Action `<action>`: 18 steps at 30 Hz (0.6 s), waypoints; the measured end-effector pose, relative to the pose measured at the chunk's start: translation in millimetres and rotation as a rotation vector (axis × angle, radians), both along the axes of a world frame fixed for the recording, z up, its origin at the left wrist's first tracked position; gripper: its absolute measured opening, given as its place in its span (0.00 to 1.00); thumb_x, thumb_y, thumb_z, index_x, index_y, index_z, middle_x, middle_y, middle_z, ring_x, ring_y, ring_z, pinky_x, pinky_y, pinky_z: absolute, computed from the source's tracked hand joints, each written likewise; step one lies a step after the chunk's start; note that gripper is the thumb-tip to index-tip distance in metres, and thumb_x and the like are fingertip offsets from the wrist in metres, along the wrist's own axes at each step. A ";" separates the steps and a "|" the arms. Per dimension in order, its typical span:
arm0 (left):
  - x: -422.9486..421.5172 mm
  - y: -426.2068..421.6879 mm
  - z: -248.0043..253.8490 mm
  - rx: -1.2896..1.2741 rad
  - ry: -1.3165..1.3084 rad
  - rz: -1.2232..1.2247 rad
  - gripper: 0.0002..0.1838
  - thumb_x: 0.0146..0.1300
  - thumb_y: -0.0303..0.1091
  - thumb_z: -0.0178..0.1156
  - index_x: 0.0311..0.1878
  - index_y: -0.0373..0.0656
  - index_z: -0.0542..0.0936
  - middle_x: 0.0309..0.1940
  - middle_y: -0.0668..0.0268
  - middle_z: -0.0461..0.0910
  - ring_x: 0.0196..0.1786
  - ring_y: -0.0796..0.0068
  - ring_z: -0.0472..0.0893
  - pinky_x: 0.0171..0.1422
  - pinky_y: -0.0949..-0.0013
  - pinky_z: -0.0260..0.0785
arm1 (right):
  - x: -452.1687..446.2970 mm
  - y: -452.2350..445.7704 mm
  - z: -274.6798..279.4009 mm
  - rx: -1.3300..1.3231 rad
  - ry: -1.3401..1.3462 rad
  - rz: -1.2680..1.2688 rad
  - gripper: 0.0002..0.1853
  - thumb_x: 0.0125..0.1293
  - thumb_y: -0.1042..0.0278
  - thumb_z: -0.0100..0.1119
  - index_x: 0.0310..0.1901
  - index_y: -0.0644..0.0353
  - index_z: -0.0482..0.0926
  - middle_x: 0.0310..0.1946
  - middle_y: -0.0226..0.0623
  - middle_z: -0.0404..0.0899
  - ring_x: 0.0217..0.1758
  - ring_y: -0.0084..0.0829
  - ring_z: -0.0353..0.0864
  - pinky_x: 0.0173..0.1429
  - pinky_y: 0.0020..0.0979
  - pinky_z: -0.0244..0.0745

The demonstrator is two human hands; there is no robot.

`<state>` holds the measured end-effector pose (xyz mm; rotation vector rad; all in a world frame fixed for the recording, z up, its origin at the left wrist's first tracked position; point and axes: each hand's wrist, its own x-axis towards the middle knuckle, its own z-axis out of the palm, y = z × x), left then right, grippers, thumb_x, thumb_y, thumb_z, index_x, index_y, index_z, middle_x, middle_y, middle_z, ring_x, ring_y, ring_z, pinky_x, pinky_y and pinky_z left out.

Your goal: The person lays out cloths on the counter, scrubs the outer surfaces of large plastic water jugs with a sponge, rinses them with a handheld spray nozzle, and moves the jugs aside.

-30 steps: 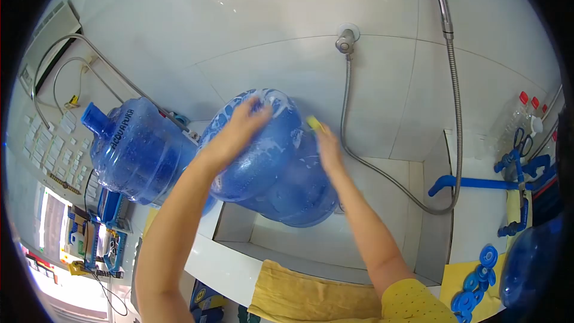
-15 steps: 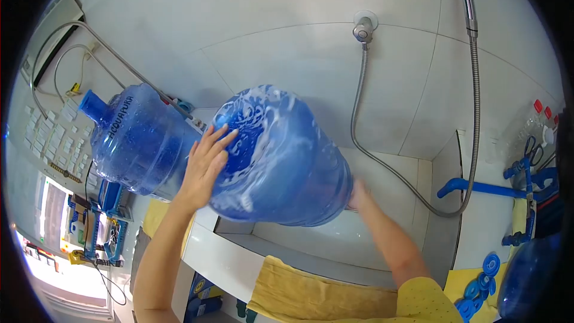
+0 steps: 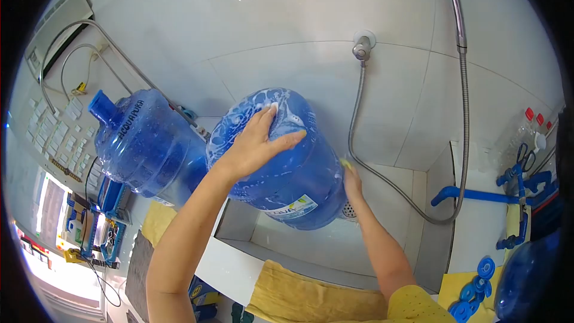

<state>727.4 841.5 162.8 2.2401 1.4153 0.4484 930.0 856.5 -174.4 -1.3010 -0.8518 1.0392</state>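
A large blue water jug (image 3: pixel 281 173) lies tilted over the sink, its soapy base towards the upper left and a white-and-green label on its lower side. My left hand (image 3: pixel 254 146) rests on the foamy base, fingers extended and thumb spread away; a white bit of foam shows at the fingertips. At the jug's right end, my right hand (image 3: pixel 353 182) grips it, with some fingers hidden behind the plastic. A second blue jug (image 3: pixel 149 143), lettered ACQUAPURA, leans to the left with its neck pointing up and left.
Below the jug is a grey-white sink (image 3: pixel 382 251) with a drain. A metal shower hose (image 3: pixel 463 131) hangs from above and loops up to a wall valve (image 3: pixel 362 48). A yellow cloth (image 3: pixel 317 293) drapes over the front edge. Blue caps (image 3: pixel 469 293) and a blue pipe (image 3: pixel 478 195) lie right.
The jug has turned, bringing its label into view. My left hand has slid up and right across the base. My right hand has moved slightly up, showing more of its fingers.
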 end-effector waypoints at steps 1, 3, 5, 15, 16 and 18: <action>4.7 1.4 -2.5 -0.009 -0.005 0.013 0.52 0.57 0.66 0.51 0.68 0.27 0.54 0.70 0.44 0.53 0.74 0.53 0.51 0.75 0.60 0.44 | 11.2 3.1 -34.1 -0.239 0.099 0.039 0.25 0.73 0.51 0.38 0.60 0.61 0.71 0.57 0.39 0.73 0.61 0.29 0.69 0.66 0.28 0.59; 20.6 8.5 -3.7 0.012 -0.014 0.020 0.50 0.58 0.65 0.50 0.69 0.28 0.55 0.70 0.44 0.52 0.74 0.52 0.51 0.75 0.59 0.44 | 9.3 4.6 19.5 -0.206 0.092 0.044 0.25 0.72 0.51 0.39 0.60 0.62 0.71 0.56 0.39 0.73 0.60 0.29 0.69 0.65 0.29 0.60; 32.8 20.3 -5.6 0.029 -0.021 0.033 0.48 0.60 0.64 0.48 0.69 0.30 0.55 0.70 0.45 0.52 0.73 0.50 0.51 0.75 0.59 0.44 | -7.1 13.3 102.3 0.028 0.088 0.019 0.25 0.72 0.53 0.41 0.61 0.62 0.69 0.57 0.40 0.72 0.60 0.29 0.69 0.65 0.29 0.60; -10.7 23.1 13.2 -0.291 -0.296 0.053 0.38 0.66 0.59 0.47 0.71 0.42 0.57 0.71 0.52 0.55 0.72 0.56 0.54 0.74 0.59 0.43 | -21.8 -2.1 105.1 0.209 -0.080 -0.047 0.19 0.70 0.59 0.43 0.54 0.61 0.74 0.50 0.42 0.77 0.53 0.40 0.76 0.59 0.38 0.69; -29.4 18.8 13.7 -0.230 -0.167 -0.073 0.36 0.67 0.57 0.46 0.70 0.41 0.58 0.71 0.54 0.54 0.73 0.57 0.53 0.75 0.61 0.41 | -10.9 7.3 48.8 0.139 -0.030 -0.080 0.20 0.70 0.55 0.43 0.51 0.60 0.76 0.47 0.40 0.79 0.50 0.38 0.78 0.56 0.39 0.71; -66.2 15.2 11.0 -0.176 -0.040 -0.205 0.34 0.67 0.55 0.45 0.69 0.41 0.60 0.72 0.56 0.54 0.74 0.59 0.52 0.75 0.62 0.39 | -0.7 -3.5 -26.5 -0.235 0.503 0.050 0.23 0.69 0.48 0.43 0.50 0.59 0.77 0.46 0.39 0.80 0.49 0.36 0.79 0.53 0.40 0.74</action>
